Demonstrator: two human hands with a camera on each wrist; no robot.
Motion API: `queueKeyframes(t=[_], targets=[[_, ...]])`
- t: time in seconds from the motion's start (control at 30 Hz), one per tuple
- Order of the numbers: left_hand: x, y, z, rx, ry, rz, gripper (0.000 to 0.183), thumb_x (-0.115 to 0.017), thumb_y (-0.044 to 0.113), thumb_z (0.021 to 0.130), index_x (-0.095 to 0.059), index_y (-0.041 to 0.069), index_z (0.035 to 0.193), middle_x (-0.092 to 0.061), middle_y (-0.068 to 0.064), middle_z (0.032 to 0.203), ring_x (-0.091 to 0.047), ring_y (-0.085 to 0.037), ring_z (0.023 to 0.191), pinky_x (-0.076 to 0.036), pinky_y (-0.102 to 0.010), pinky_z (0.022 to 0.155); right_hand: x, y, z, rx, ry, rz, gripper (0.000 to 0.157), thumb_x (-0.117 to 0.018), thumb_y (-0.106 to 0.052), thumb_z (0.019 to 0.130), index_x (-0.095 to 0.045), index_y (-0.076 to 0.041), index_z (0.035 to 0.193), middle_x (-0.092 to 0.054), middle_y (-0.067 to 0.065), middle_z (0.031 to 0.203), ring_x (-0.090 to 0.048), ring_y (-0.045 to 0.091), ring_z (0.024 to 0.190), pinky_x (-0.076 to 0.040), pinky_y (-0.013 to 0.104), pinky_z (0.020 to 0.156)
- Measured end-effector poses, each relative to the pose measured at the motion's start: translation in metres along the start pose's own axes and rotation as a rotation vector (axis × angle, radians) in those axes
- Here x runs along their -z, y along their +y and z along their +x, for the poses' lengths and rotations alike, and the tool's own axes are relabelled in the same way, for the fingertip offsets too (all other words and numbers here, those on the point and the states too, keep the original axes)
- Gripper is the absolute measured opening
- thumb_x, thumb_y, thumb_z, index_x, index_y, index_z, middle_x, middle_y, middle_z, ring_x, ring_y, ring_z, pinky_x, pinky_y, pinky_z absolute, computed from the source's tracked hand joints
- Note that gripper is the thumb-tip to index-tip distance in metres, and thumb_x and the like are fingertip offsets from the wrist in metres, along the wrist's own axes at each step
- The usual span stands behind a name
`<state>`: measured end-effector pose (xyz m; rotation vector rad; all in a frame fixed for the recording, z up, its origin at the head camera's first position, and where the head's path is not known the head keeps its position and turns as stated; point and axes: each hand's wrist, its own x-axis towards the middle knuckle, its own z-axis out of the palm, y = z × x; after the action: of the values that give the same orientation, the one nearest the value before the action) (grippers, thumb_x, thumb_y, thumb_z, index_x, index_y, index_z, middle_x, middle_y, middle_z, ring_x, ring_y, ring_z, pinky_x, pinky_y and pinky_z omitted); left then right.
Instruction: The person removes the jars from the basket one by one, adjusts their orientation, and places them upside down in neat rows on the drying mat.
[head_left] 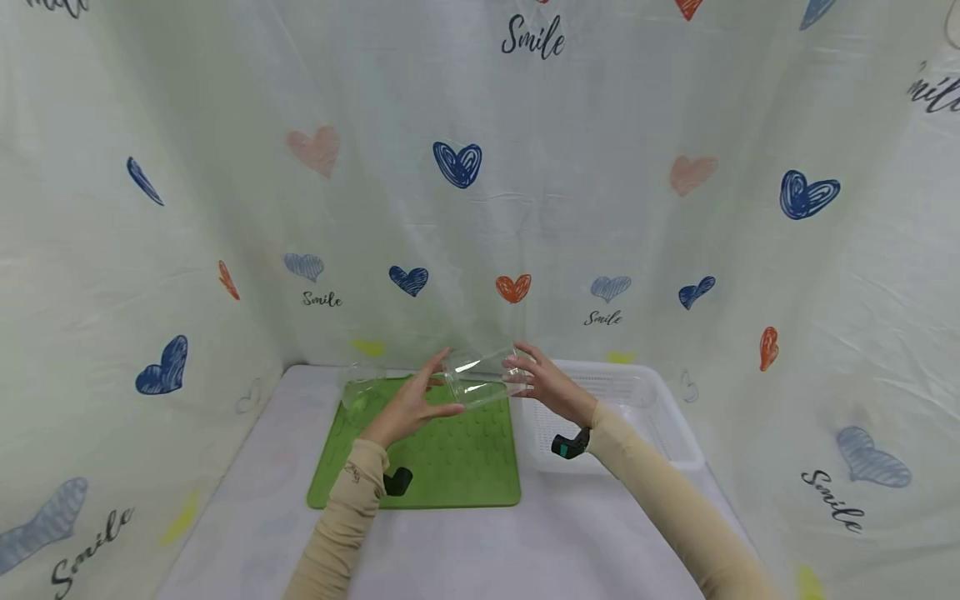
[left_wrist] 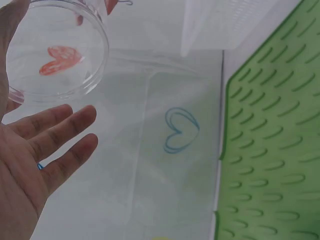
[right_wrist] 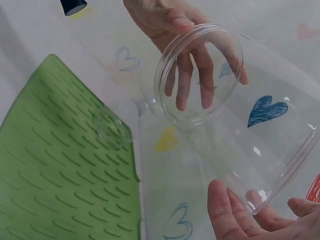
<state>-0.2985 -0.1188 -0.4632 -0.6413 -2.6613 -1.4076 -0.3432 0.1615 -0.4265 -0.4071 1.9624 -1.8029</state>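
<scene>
A clear plastic cup is held up over the green mat, lying sideways between both hands. My right hand grips its right end, fingers around the wall; in the right wrist view the fingertips show close against the cup. The left hand is at the other end, thumb and fingers spread around the ringed end. Three of its fingers extend straight and apart from the cup in the left wrist view. A second clear cup stands at the mat's back left corner.
To the right of the mat sits a white perforated plastic basket. Both rest on a table with a white cover. A printed curtain with hearts encloses the back and sides.
</scene>
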Motion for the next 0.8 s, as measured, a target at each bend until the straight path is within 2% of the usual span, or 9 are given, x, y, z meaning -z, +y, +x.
queueKeyframes(t=[0.3, 0.5, 0.7, 0.8], targets=[[0.017, -0.013, -0.021, 0.093, -0.003, 0.023, 0.104, -0.071, 0.056, 0.078, 0.002, 0.048, 0.150, -0.032, -0.012, 0.155, -0.045, -0.034, 0.133, -0.042, -0.059, 0.103, -0.018, -0.012, 0.028, 0.041, 0.027, -0.133, 0.080, -0.060, -0.045, 0.093, -0.010, -0.030, 0.154, -0.034, 0.013, 0.151, -0.039, 0.034, 0.138, -0.036, 0.056, 0.110], [0.028, -0.023, -0.039, 0.139, 0.040, 0.017, 0.096, -0.068, 0.055, 0.082, -0.003, 0.045, 0.152, -0.033, -0.010, 0.155, -0.045, -0.036, 0.133, -0.042, -0.059, 0.102, -0.034, -0.018, 0.046, 0.063, 0.030, -0.236, 0.089, -0.066, -0.047, 0.088, -0.009, -0.030, 0.154, -0.028, 0.013, 0.155, -0.040, 0.033, 0.137, -0.041, 0.052, 0.107], [0.033, -0.043, -0.069, 0.228, 0.079, 0.052, 0.077, -0.055, 0.058, 0.091, -0.025, 0.023, 0.152, -0.040, -0.014, 0.149, -0.047, -0.036, 0.130, -0.043, -0.057, 0.101, -0.049, -0.021, 0.063, 0.070, 0.060, -0.333, 0.094, -0.069, -0.049, 0.085, -0.010, -0.029, 0.155, -0.031, 0.014, 0.154, -0.044, 0.033, 0.134, -0.043, 0.053, 0.105], [0.031, -0.060, -0.088, 0.272, 0.081, 0.101, 0.054, -0.053, 0.042, 0.098, -0.040, 0.015, 0.143, -0.047, -0.014, 0.141, -0.053, -0.033, 0.122, -0.048, -0.051, 0.097, -0.056, -0.020, 0.072, 0.079, 0.085, -0.394, 0.100, -0.071, -0.051, 0.082, -0.009, -0.025, 0.155, -0.032, 0.015, 0.153, -0.045, 0.035, 0.133, -0.043, 0.054, 0.105]])
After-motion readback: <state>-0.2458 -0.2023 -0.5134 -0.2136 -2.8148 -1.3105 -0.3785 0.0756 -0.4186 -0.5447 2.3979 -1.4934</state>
